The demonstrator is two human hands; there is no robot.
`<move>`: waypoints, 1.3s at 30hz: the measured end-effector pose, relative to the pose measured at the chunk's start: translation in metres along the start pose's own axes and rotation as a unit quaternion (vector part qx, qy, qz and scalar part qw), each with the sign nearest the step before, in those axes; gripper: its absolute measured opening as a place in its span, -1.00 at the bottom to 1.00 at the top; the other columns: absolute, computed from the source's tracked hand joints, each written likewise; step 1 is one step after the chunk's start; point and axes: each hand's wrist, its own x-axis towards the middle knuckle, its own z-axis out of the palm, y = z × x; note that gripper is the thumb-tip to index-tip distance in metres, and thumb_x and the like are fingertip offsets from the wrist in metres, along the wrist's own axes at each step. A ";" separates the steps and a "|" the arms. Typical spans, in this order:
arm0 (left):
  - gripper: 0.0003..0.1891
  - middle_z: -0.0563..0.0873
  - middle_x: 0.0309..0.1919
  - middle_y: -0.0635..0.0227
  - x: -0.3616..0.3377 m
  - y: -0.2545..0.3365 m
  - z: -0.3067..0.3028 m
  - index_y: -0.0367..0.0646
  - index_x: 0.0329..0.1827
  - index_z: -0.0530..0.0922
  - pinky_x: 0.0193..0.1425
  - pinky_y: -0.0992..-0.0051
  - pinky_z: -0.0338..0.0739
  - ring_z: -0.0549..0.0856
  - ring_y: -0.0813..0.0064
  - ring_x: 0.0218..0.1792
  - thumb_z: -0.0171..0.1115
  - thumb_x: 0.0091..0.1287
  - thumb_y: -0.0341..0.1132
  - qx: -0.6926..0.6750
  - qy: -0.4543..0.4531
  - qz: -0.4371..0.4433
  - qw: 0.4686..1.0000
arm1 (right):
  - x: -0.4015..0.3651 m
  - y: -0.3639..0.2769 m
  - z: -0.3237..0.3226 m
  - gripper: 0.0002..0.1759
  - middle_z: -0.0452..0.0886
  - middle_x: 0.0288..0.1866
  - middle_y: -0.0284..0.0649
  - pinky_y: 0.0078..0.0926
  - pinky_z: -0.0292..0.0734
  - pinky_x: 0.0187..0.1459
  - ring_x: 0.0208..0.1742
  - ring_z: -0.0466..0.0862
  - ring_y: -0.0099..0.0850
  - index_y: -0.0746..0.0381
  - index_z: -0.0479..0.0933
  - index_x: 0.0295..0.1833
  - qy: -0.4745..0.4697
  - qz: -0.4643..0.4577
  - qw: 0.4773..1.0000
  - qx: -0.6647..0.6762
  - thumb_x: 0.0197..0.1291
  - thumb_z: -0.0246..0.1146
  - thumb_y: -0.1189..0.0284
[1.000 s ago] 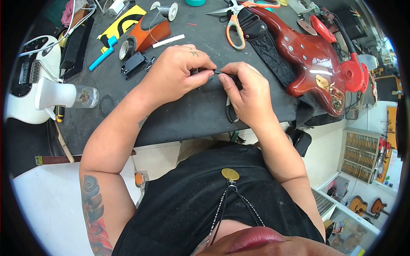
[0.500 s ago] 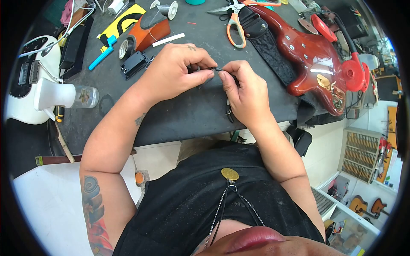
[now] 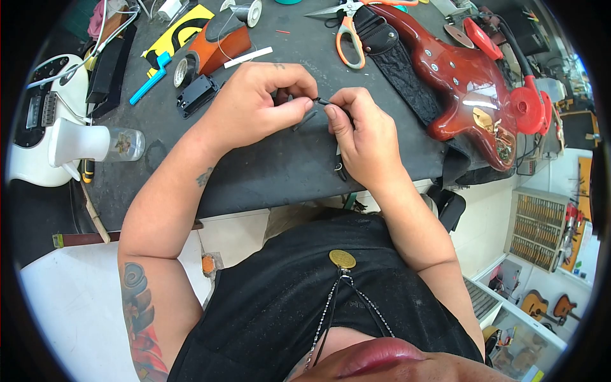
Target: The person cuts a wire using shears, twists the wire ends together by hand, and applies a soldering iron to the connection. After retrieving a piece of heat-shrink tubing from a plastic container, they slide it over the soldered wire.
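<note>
My left hand (image 3: 267, 102) and my right hand (image 3: 366, 130) meet over the dark work table. Between their fingertips is a thin black cable-like piece (image 3: 323, 102), pinched by thumb and forefinger on both sides; its exact kind is too small to make out. Just below the left fingertips, a short dark strip (image 3: 305, 121) shows against the table. Beside the right wrist hangs a black cord end with a small ring (image 3: 340, 168). Left of my left hand lies a small black box-shaped part (image 3: 197, 95), and a white stick (image 3: 248, 57) rests beyond it.
Orange-handled scissors (image 3: 350, 41) and a red-brown guitar body (image 3: 468, 83) lie to the right. On the left are a white guitar (image 3: 67, 156), a spray bottle (image 3: 95, 141) and a blue tool (image 3: 151, 78). A solder spool (image 3: 248, 13) stands at the back.
The left fingers have shifted slightly, and more of the dark strip beneath them now shows. Both hands keep their pinch; the view has moved a little.
</note>
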 end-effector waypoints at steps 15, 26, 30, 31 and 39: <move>-0.87 0.75 -0.35 0.35 -0.001 0.001 0.014 -0.26 -0.05 0.73 -0.26 0.46 0.56 0.69 0.53 -0.38 0.39 0.38 -0.47 0.023 0.043 0.005 0.999 | 0.000 0.000 0.005 -0.76 0.74 -0.36 -0.10 -0.09 0.57 -0.19 -0.35 0.72 0.03 0.24 0.50 0.00 0.016 -0.064 0.995 -0.070 0.46 0.44 0.43; -0.90 0.80 -0.31 0.28 -0.001 0.001 0.009 -0.19 -0.09 0.78 -0.03 0.34 0.51 0.76 0.28 -0.23 0.42 0.38 -0.46 0.178 0.045 0.133 0.974 | -0.001 -0.001 0.006 -0.76 0.72 -0.43 -0.16 -0.13 0.56 -0.23 -0.40 0.72 -0.03 0.23 0.51 -0.01 0.039 -0.082 0.991 -0.094 0.43 0.45 0.44; -0.86 0.84 -0.27 0.27 -0.001 0.000 0.008 -0.22 -0.06 0.82 -0.03 0.36 0.55 0.77 0.32 -0.20 0.42 0.35 -0.52 0.162 0.042 0.138 0.976 | -0.002 0.001 0.006 -0.76 0.71 -0.44 -0.17 -0.14 0.56 -0.24 -0.41 0.72 -0.03 0.23 0.51 -0.02 0.047 -0.086 0.990 -0.098 0.43 0.46 0.44; -0.86 0.84 -0.27 0.27 0.000 -0.001 0.008 -0.22 -0.06 0.82 -0.03 0.36 0.55 0.77 0.32 -0.20 0.42 0.35 -0.52 0.162 0.041 0.138 0.976 | -0.001 0.000 0.005 -0.77 0.71 -0.44 -0.17 -0.14 0.56 -0.24 -0.41 0.73 -0.04 0.23 0.51 -0.02 0.046 -0.086 0.990 -0.099 0.43 0.46 0.44; -0.77 0.90 -0.16 0.28 0.000 -0.004 0.005 -0.30 -0.01 0.86 -0.05 0.47 0.66 0.79 0.46 -0.14 0.42 0.32 -0.62 0.033 0.016 0.084 0.996 | -0.001 0.000 0.003 -0.78 0.73 -0.39 -0.17 -0.14 0.57 -0.22 -0.36 0.75 -0.07 0.21 0.53 -0.03 0.038 -0.084 0.990 -0.105 0.42 0.46 0.44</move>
